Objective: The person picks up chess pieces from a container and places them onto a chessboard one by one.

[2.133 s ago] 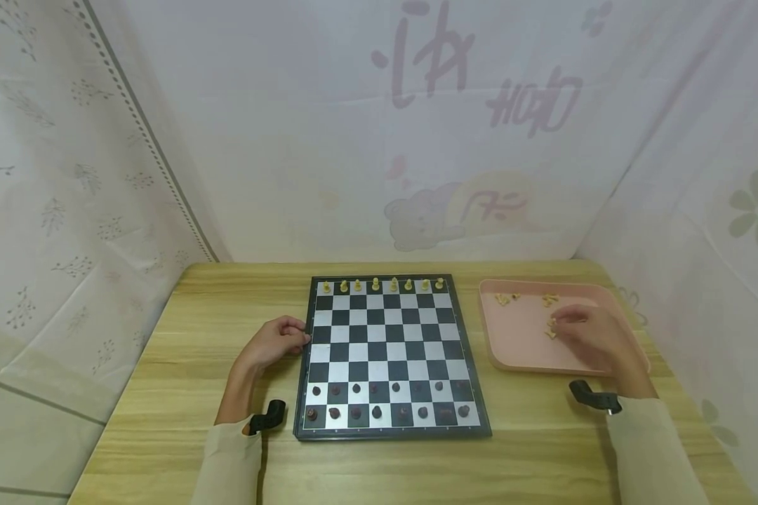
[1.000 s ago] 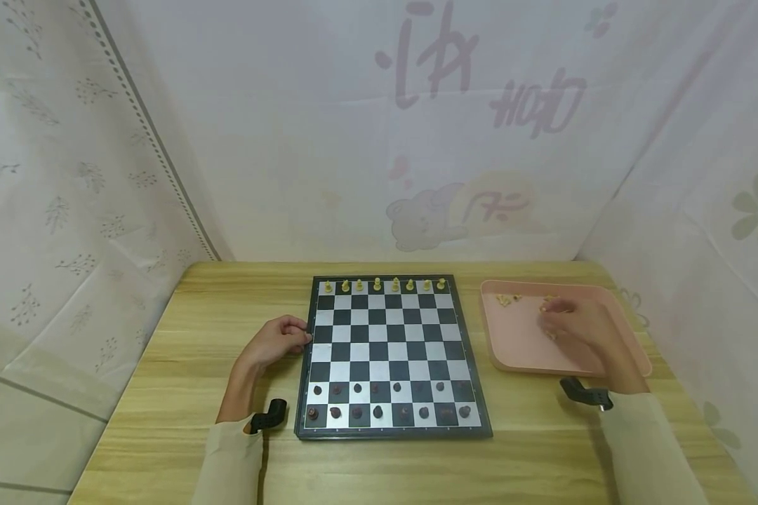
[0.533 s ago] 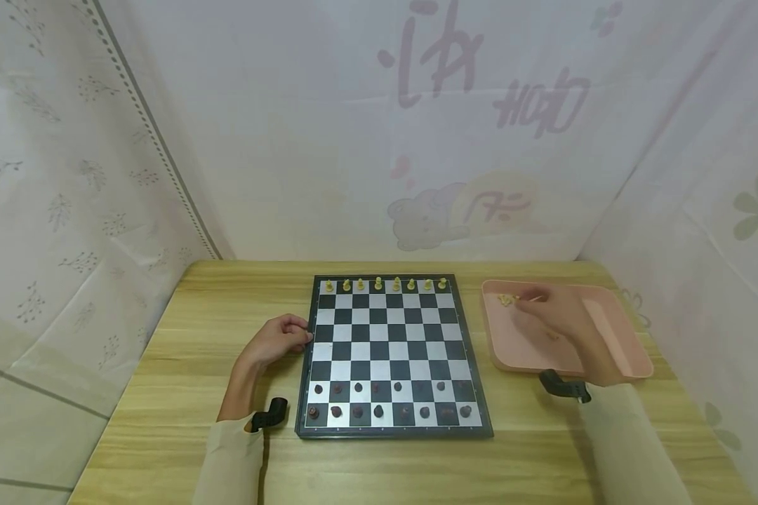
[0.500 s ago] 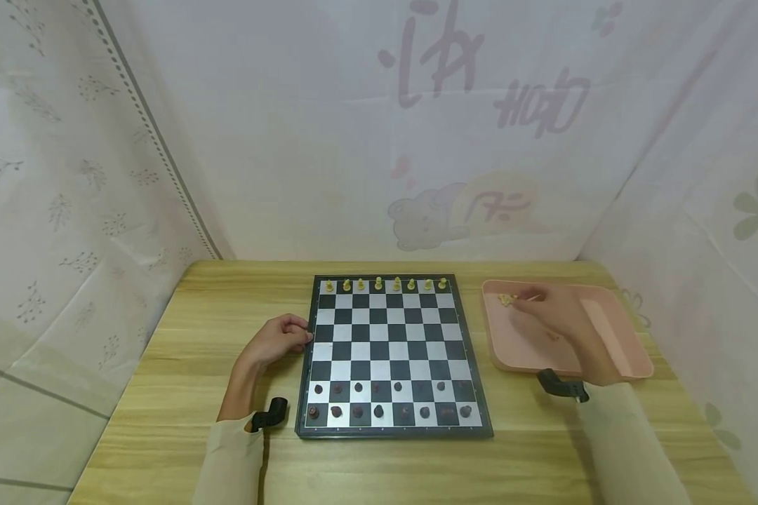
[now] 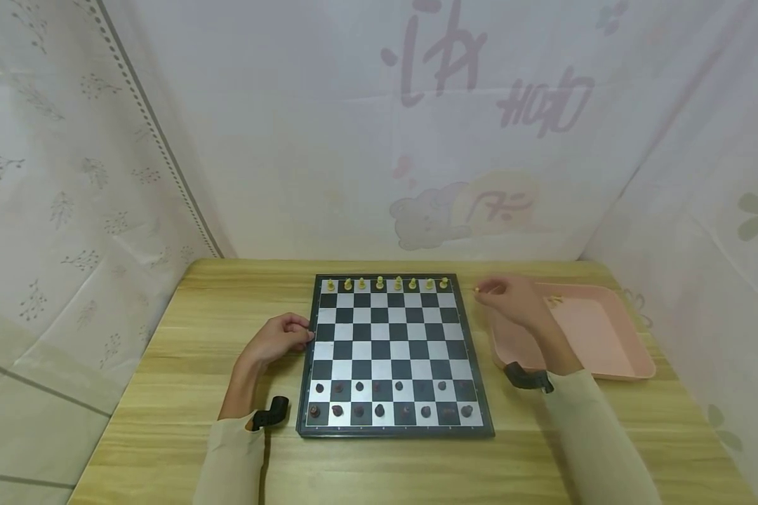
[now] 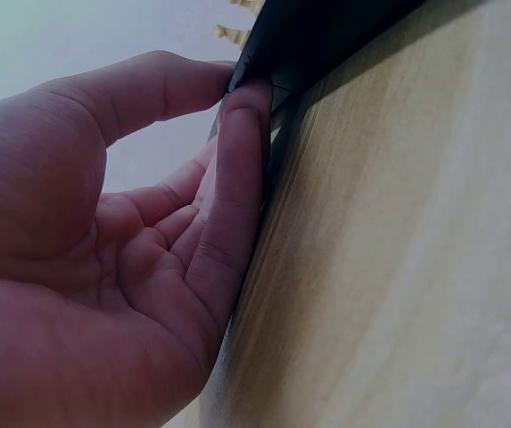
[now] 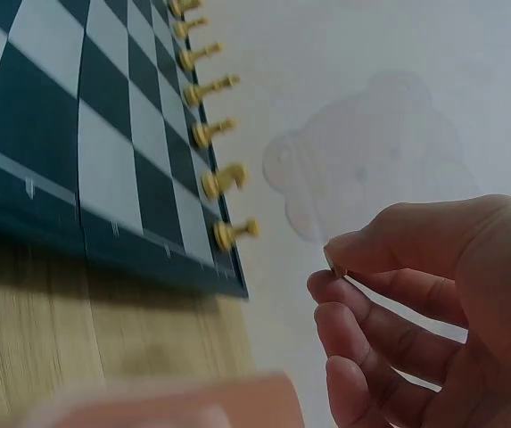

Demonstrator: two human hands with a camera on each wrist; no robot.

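Observation:
A black-and-white chessboard [image 5: 379, 326] lies on the table. My left hand [image 5: 280, 338] pinches its left edge between thumb and fingers, as the left wrist view shows up close. Along the far row stand yellow chess pieces [image 5: 380, 283]; dark pieces [image 5: 380, 410] fill the two near rows. My right hand [image 5: 512, 300] is raised over the left side of the pink tray [image 5: 600, 344], just right of the board's far corner. Its thumb and index finger pinch a small yellow chess piece [image 5: 476, 290], mostly hidden by the fingertips in the right wrist view.
Several loose yellow pieces [image 5: 554, 300] lie in the far part of the tray, and my right hand and forearm cover its left part. The wooden table [image 5: 215, 294] ends at a patterned cloth [image 5: 328, 175] behind and at both sides.
The right hand has moved left from the middle of the tray toward the board, carrying a yellow chess piece. My left hand has stayed at the board's edge.

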